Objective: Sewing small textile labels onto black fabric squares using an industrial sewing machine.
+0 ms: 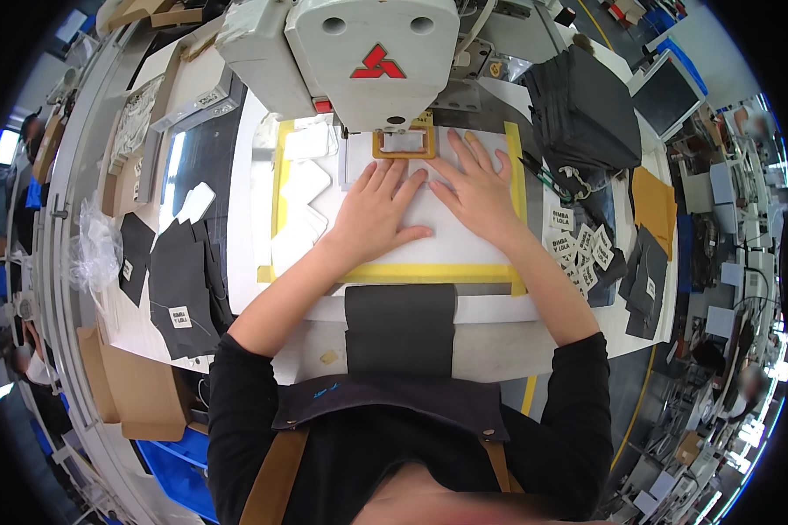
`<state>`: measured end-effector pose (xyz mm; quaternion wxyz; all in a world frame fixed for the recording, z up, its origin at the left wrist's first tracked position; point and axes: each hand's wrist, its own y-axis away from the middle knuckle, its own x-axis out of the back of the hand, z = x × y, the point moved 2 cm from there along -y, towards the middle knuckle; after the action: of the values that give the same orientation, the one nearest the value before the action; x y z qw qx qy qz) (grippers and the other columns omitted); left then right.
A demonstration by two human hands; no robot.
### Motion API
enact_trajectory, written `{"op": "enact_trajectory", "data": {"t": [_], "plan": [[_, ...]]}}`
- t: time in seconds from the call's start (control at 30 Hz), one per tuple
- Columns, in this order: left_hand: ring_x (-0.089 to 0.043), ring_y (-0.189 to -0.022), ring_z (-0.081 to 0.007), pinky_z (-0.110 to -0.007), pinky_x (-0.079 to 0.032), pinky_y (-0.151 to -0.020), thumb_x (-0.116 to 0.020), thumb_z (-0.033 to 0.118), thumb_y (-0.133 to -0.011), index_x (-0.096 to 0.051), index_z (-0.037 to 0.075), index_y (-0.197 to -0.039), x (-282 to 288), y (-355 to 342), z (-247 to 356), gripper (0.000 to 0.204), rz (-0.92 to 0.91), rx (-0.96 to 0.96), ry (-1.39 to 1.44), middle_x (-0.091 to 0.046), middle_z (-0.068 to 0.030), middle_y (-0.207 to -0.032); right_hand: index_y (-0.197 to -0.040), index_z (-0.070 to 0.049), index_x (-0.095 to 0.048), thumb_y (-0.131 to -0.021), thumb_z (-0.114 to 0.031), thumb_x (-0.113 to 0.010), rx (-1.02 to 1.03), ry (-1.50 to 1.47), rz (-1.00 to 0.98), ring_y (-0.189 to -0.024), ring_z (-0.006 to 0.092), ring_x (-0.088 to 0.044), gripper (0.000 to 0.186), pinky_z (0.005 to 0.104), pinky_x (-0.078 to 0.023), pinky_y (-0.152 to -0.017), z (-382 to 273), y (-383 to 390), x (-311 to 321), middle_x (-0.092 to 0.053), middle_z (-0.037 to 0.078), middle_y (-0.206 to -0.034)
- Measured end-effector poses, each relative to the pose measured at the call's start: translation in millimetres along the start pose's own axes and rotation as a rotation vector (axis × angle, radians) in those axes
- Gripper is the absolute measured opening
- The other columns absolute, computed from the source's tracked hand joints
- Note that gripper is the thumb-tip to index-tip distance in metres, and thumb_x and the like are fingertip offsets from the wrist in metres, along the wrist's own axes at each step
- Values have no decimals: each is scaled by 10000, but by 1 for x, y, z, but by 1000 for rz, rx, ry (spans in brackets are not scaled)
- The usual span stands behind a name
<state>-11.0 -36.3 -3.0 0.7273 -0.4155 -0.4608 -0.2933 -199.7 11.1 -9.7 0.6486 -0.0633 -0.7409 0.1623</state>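
Both hands lie palm down on a white work plate (429,249) edged with yellow tape, beneath the head of a large white industrial sewing machine (372,52). My left hand (381,214) has its fingers stretched out, their tips by the lower edge of an amber clamp frame (403,156). Just right of that frame, my right hand (480,194) rests with fingers spread. Neither hand visibly grips anything. Several white rounded cards (308,184) lie left of my left hand. What sits inside the clamp frame is too small to make out.
A black strip (400,328) hangs over the table's front edge. At right are a stack of black pieces (582,109), loose white printed labels (562,245) and green-handled snips (547,179). Black pieces (182,276) and an open box (136,131) lie at left.
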Motion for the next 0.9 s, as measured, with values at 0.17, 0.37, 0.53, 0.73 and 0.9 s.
{"op": "enact_trajectory", "data": {"t": [0.17,0.37,0.53,0.73,0.9], "plan": [[-457,-1270,-383,-488,-344,-1084,-625,595,-803,-472,40,-1343,-4,1,0,790,32,-32,-40,-484,-242,-1331,-1247,-272,-610,-941,-418,-548,2,-4,14,-1363,264,-341,345,543,-166,-1072,0,0,-1,-420,111,-1471],[-457,-1268,-380,-486,-346,-1083,-626,592,-804,-478,32,-1332,-3,1,0,783,33,-28,-37,-481,-240,-1334,-1254,-281,-608,-945,-419,-538,-7,-11,11,-1362,266,-341,345,541,-154,-1077,1,1,-2,-421,108,-1472],[-451,-1270,-384,-486,-342,-1087,-636,585,-801,-484,29,-1314,0,0,1,771,21,-12,-11,-482,-232,-1327,-1242,-277,-613,-946,-417,-537,-10,-13,15,-1362,266,-340,336,540,-153,-1078,1,1,-3,-418,106,-1474],[-529,-1102,-298,-396,-432,-900,-700,505,-761,-509,39,-1279,8,-4,5,722,10,-44,-86,-534,-155,-1192,-1201,-267,-635,-942,-412,-539,-9,-18,21,-1361,262,-339,311,535,-150,-1078,1,1,-5,-421,103,-1470],[-534,-1032,-283,-378,-421,-856,-712,486,-762,-494,74,-1303,12,-15,0,714,92,-61,-98,-532,-114,-1178,-1186,-266,-643,-932,-408,-546,-15,9,0,-1362,258,-337,307,532,-144,-1079,3,3,-4,-419,100,-1472]]}}
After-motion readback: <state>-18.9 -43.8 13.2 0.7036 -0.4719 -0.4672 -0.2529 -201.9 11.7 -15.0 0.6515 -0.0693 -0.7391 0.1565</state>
